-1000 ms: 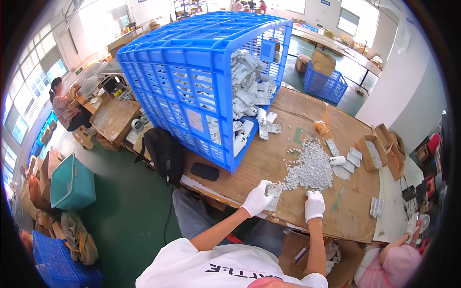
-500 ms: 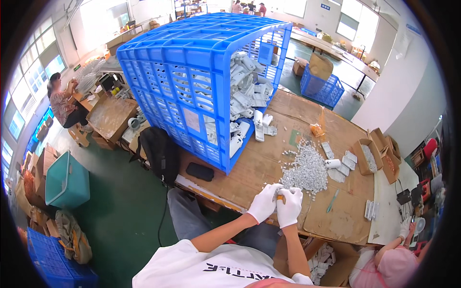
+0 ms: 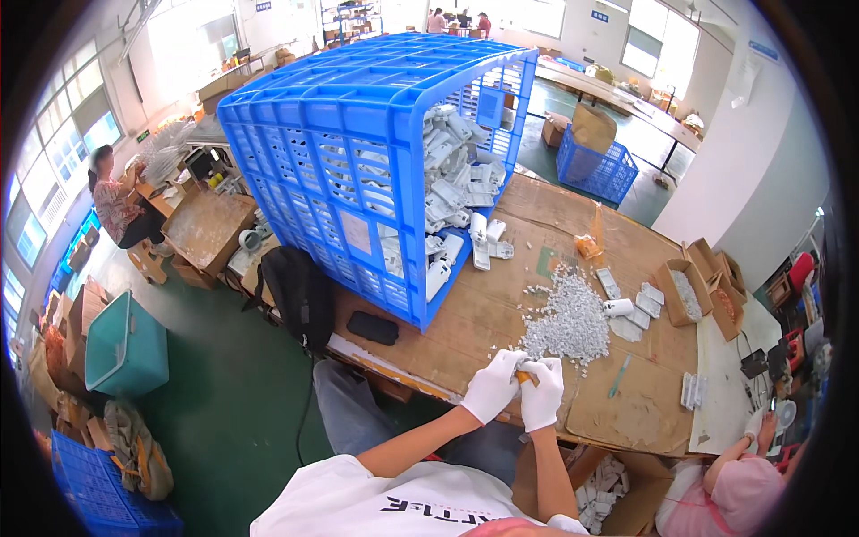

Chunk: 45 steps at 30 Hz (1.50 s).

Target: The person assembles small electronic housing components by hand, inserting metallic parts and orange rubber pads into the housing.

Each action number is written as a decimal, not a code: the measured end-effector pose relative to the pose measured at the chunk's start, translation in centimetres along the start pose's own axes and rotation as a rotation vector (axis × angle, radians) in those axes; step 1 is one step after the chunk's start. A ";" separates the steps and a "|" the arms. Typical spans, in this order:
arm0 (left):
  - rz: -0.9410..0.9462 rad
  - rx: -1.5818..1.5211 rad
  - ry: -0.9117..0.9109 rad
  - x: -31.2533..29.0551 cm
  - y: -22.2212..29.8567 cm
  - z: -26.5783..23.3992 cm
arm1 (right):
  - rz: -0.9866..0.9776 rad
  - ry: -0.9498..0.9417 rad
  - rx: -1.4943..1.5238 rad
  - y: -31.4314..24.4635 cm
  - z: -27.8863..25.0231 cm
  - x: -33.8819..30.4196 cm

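Observation:
My left hand [image 3: 491,388] and my right hand [image 3: 541,399], both in white gloves, meet at the table's front edge with fingers closed. A small orange piece [image 3: 524,378] shows between them, against my right hand's fingers; its kind is hidden. What my left fingers pinch is too small to make out. Just beyond the hands lies a heap of tiny pale grey parts [image 3: 565,315]. White plastic housings [image 3: 638,317] rest to the right of the heap. A thin teal tool [image 3: 619,377] lies to the right of my right hand.
A big blue crate [image 3: 358,170] on its side holds many white housings [image 3: 452,170]. A black phone [image 3: 373,328] and black backpack [image 3: 300,300] are near it. Small cardboard boxes [image 3: 682,291] stand at right. A box of white parts [image 3: 604,488] sits below the edge. A co-worker [image 3: 734,483] is at lower right.
My hands stay together over the table edge, with slight finger movement; more of the orange piece shows now. The co-worker's hands at right have shifted.

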<state>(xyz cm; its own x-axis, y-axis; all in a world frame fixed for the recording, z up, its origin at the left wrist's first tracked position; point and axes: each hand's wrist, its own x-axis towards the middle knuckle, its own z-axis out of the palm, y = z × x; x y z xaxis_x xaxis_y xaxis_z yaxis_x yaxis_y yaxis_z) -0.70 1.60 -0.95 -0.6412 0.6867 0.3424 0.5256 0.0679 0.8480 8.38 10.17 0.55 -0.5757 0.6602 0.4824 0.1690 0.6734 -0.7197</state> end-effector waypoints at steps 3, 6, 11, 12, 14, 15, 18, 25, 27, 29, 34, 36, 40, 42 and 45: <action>0.074 0.000 0.000 0.0 -0.3 -0.2 | 0.050 0.030 0.031 0.7 0.7 -0.8; 0.094 0.004 0.002 0.1 -0.5 -0.5 | 0.160 0.089 0.056 0.2 1.1 -0.4; 0.130 0.039 -0.009 0.3 0.4 -1.2 | 0.403 -0.171 0.425 4.3 1.1 -1.1; 0.126 0.039 -0.007 0.1 0.1 -1.3 | 0.404 -0.175 0.425 3.9 1.2 -1.2; 0.096 0.093 -0.065 -0.1 -0.6 -1.3 | 0.544 -0.175 0.564 3.0 1.5 -1.5; 0.096 0.092 -0.067 -0.1 -0.8 -1.3 | 0.545 -0.174 0.563 3.1 1.7 -1.6; 0.147 0.153 -0.097 -0.2 -1.1 -1.2 | 0.653 -0.156 0.747 3.3 2.0 -2.0; 0.100 0.189 -0.111 -0.1 -0.9 -2.5 | 0.254 -0.238 -0.011 0.8 1.4 -0.8; 0.115 0.178 -0.122 0.2 -0.5 -2.7 | 0.301 -0.235 0.119 0.1 0.9 -0.3; 0.169 0.099 -0.057 0.4 0.1 -2.8 | 0.338 -0.172 0.314 0.8 1.8 -0.5; 0.164 0.146 -0.094 0.5 -0.7 -3.0 | 0.456 -0.107 0.633 1.7 2.8 -1.2; 0.151 0.136 -0.115 0.4 -0.4 -3.4 | 0.209 -0.078 0.235 1.7 2.4 -1.4; 0.044 -0.087 -0.136 0.0 -0.1 -3.3 | 0.190 -0.049 0.114 0.6 1.5 -1.7; -0.045 -0.168 -0.072 -0.7 0.6 -2.7 | 0.182 -0.055 0.062 0.4 1.3 -1.8; -0.066 -0.151 -0.003 -1.0 1.1 -1.9 | 0.223 -0.035 0.141 1.9 1.0 -2.1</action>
<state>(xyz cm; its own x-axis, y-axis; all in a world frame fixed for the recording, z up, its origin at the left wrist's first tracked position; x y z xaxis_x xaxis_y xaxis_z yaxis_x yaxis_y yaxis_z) -0.54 -0.39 0.42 -0.6697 0.6864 0.2835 0.3924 0.0030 0.9198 9.04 9.72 -2.31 -0.5644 0.7734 0.2886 0.1828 0.4581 -0.8699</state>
